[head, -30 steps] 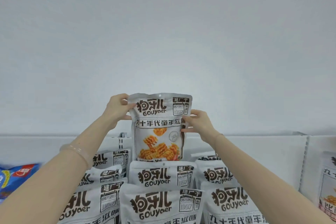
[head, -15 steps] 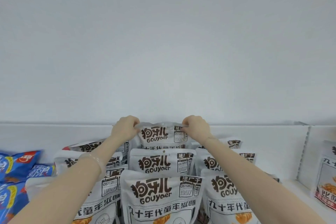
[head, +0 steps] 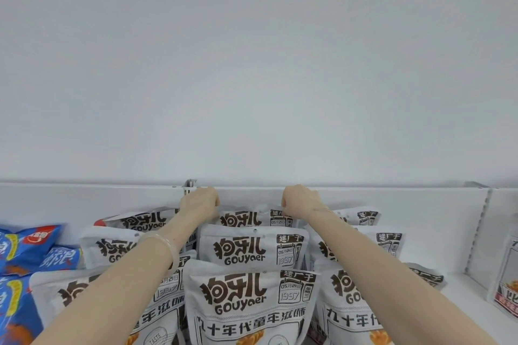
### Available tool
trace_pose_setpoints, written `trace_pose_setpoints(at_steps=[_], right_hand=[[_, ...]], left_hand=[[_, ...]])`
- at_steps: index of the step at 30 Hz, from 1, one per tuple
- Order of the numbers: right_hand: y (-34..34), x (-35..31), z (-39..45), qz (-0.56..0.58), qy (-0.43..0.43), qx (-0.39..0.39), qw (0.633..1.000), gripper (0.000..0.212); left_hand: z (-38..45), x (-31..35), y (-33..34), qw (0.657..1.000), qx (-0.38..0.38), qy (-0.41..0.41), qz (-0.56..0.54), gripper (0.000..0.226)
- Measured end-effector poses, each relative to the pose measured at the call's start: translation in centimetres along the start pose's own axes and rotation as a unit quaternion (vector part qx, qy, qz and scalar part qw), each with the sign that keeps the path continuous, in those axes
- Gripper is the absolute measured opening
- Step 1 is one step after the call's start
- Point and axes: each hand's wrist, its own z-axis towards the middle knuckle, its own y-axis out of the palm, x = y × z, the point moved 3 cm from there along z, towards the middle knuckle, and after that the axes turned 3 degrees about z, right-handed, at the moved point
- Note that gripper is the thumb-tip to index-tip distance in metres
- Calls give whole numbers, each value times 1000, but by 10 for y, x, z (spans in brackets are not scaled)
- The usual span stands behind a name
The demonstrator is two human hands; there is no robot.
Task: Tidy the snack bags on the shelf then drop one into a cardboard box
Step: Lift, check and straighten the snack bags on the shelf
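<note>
Grey-white snack bags fill the shelf [head: 462,286] in three rows running from near to far, and the back bag [head: 246,218] of the middle row stands against the far wall with only its top strip showing behind the next bag [head: 252,246]. Both hands are curled onto that top edge: the left hand [head: 200,202] pinches its left corner and the right hand [head: 301,201] its right corner. The step looks like seating this bag upright at the back; to do it well, I would press both corners down evenly so it stays straight and does not lean, then let go without dragging it forward or knocking the bags on either side. Blue bags [head: 25,249] lie at the far left, a different pack [head: 504,288] stands at the right edge, and no cardboard box is in view
</note>
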Motion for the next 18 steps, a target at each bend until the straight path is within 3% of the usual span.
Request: trace_pose_setpoints(at_steps=[2, 5, 6, 10, 14, 18], right_hand=[[-1, 0, -1, 9, -5, -11, 1000, 26], [-3, -1, -4, 44, -24, -21, 999, 28], [-5, -2, -6, 62, -33, -21, 997, 32], [-29, -16, -20, 123, -96, 4, 988, 43], [-59, -52, -49, 187, -185, 35, 964, 37], [-63, -113, -88, 230, -277, -3, 933, 32]], left_hand=[[2, 0, -1, 999, -14, -5, -32, 36], [0, -2, -8, 996, -34, 11, -83, 10], [0, -4, -11, 994, -30, 17, -104, 16], [-21, -12, -45, 973, 17, 44, -227, 29], [-72, -41, -90, 929, 73, 48, -359, 16], [-130, -95, -108, 905, 123, 30, -407, 7]])
